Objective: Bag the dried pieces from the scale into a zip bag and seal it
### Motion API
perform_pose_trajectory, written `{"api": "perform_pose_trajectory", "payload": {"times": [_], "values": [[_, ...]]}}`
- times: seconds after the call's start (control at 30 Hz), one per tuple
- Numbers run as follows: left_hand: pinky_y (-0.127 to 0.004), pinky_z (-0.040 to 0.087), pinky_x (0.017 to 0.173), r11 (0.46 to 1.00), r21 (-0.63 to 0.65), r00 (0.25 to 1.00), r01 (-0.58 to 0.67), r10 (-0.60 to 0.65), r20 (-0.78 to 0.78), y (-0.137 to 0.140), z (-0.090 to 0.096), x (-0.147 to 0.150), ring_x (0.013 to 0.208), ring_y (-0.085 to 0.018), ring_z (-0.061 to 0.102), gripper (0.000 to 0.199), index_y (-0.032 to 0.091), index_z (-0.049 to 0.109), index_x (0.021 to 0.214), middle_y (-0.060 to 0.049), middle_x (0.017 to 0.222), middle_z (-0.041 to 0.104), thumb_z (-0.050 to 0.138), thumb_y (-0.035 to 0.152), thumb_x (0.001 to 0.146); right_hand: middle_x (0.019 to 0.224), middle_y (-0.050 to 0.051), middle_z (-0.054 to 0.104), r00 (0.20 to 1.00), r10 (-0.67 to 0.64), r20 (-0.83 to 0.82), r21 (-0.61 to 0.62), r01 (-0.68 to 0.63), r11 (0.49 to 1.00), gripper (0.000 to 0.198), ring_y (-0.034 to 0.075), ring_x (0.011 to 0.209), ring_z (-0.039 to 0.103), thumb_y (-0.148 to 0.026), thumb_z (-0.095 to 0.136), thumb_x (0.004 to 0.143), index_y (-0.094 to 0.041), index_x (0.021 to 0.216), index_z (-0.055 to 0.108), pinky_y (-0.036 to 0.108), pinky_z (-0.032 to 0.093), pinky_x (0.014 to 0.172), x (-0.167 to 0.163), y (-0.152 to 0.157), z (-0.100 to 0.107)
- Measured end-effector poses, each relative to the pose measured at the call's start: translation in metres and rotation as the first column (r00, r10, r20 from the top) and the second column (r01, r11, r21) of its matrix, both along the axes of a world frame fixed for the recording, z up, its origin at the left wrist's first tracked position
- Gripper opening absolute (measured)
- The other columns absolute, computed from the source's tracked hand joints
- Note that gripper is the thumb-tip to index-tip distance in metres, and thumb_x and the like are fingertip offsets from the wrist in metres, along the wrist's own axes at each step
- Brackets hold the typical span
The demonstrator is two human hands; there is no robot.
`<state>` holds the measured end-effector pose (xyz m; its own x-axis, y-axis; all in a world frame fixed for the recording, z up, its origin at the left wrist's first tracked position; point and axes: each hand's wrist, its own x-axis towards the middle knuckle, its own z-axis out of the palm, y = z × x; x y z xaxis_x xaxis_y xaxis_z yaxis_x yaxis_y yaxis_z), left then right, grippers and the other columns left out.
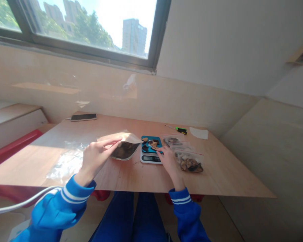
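My left hand (96, 156) pinches the upper edge of a tan paper pouch (125, 144) lying open on the wooden table (217, 171); dark dried pieces show in its mouth. My right hand (168, 159) rests at the front right corner of a small kitchen scale (151, 149) with a blue top, its fingertips pinched on a dried piece (155, 148) at the edge of the pile on it. A clear zip bag (189, 163) filled with dried pieces lies just right of that hand.
Empty clear bags (65, 161) lie at the left of the table. Another zip bag (173, 139) sits behind the filled one. A phone (83, 117), a green-handled tool (181, 129) and a white paper (199, 133) lie at the far edge.
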<state>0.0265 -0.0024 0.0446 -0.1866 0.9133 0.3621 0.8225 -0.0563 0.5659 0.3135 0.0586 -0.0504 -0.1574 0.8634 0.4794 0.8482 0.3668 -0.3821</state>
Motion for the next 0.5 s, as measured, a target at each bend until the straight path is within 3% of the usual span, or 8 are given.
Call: {"api": "perform_pose_trajectory", "payload": {"times": [0.13,0.2,0.27,0.37,0.43,0.5], "values": [[-0.027,0.05,0.067,1.0,-0.006,1.0,0.019,-0.018,0.019,-0.002,0.004,-0.002,0.09,-0.025,0.071,0.028,0.035,0.076,0.098,0.003,0.097,0.076,0.057,0.047,0.082,0.09,0.012,0.063,0.958,-0.114,0.262,0.042,0.107,0.993,0.021,0.028,0.092,0.057,-0.019,0.049,0.09,-0.019,0.089,0.069,0.042,0.044,0.082,-0.009,0.014,-0.014],[-0.027,0.05,0.067,0.999,-0.015,0.998,0.035,-0.035,0.046,-0.002,0.005,-0.006,0.093,-0.025,0.071,0.03,0.034,0.075,0.098,0.003,0.1,0.076,0.056,0.049,0.081,0.091,0.012,0.063,0.963,-0.109,0.248,0.045,0.101,0.994,0.021,0.027,0.093,0.057,-0.018,0.048,0.09,-0.019,0.088,0.069,0.042,0.043,0.083,-0.015,0.012,-0.008],[-0.027,0.051,0.068,0.998,-0.022,0.995,0.053,-0.051,0.082,-0.001,0.005,-0.01,0.094,-0.024,0.071,0.032,0.034,0.076,0.098,0.003,0.101,0.076,0.056,0.051,0.08,0.092,0.011,0.063,0.992,-0.053,0.114,0.059,0.046,0.997,0.022,0.025,0.091,0.058,-0.019,0.046,0.09,-0.02,0.09,0.069,0.04,0.044,0.084,-0.023,0.003,0.006],[-0.026,0.052,0.072,0.995,-0.025,0.985,0.095,-0.09,0.146,0.002,0.005,-0.011,0.096,-0.023,0.07,0.034,0.032,0.076,0.098,0.003,0.102,0.075,0.056,0.052,0.079,0.091,0.007,0.063,0.957,0.191,-0.219,0.093,-0.175,0.98,0.023,0.02,0.089,0.06,-0.018,0.044,0.091,-0.021,0.094,0.067,0.034,0.047,0.082,-0.044,-0.023,0.038],[-0.026,0.052,0.075,0.992,-0.02,0.978,0.121,-0.116,0.171,0.003,0.006,-0.009,0.098,-0.023,0.069,0.032,0.032,0.076,0.097,0.003,0.102,0.075,0.057,0.051,0.079,0.089,0.003,0.063,0.846,0.427,-0.32,0.079,-0.425,0.902,0.024,0.017,0.086,0.061,-0.017,0.043,0.092,-0.023,0.095,0.066,0.029,0.049,0.078,-0.065,-0.043,0.061],[-0.026,0.052,0.075,0.993,-0.019,0.98,0.118,-0.113,0.163,0.004,0.006,-0.006,0.098,-0.022,0.069,0.03,0.033,0.076,0.096,0.004,0.101,0.076,0.058,0.049,0.079,0.095,0.002,0.065,0.762,0.58,-0.288,0.036,-0.597,0.802,0.028,0.014,0.091,0.062,-0.013,0.04,0.093,-0.024,0.099,0.065,0.027,0.05,0.082,-0.088,-0.055,0.076]]}}
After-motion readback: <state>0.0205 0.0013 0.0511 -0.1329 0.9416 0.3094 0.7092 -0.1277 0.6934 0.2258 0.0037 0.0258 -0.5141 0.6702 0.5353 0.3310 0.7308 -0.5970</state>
